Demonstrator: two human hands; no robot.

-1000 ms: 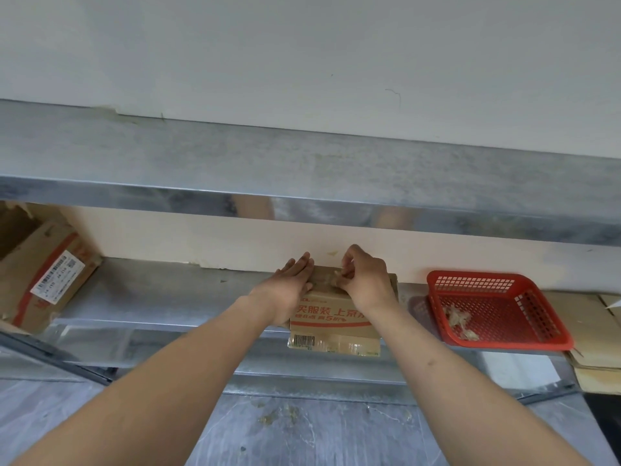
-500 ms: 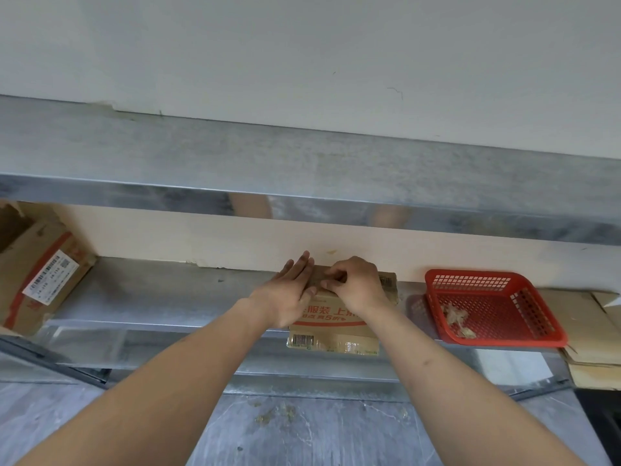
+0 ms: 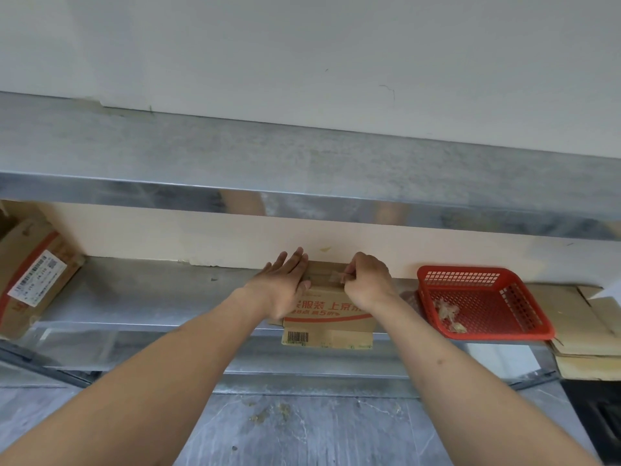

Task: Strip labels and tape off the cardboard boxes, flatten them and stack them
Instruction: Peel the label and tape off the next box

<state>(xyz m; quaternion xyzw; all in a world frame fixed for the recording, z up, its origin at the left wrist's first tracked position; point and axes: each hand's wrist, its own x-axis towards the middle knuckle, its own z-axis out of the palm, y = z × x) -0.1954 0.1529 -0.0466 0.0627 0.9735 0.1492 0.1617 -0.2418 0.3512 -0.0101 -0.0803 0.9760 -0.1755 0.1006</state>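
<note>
A small brown cardboard box (image 3: 327,326) with red printing and a barcode stands on the metal shelf (image 3: 141,297), its front overhanging the edge. My left hand (image 3: 280,284) presses flat on the box's top left, fingers straight. My right hand (image 3: 366,285) is curled at the top right and pinches a strip of clear tape (image 3: 336,276) that runs across the box top. Most of the box top is hidden under both hands.
A red plastic basket (image 3: 477,302) with crumpled tape scraps sits to the right on the shelf. Flattened cardboard sheets (image 3: 584,334) are stacked at the far right. Another labelled box (image 3: 32,279) leans at the far left. An upper metal shelf (image 3: 302,169) overhangs.
My right hand has shifted right and lifted slightly, pulling the tape away from the box top. My left hand stays pressed on the box.
</note>
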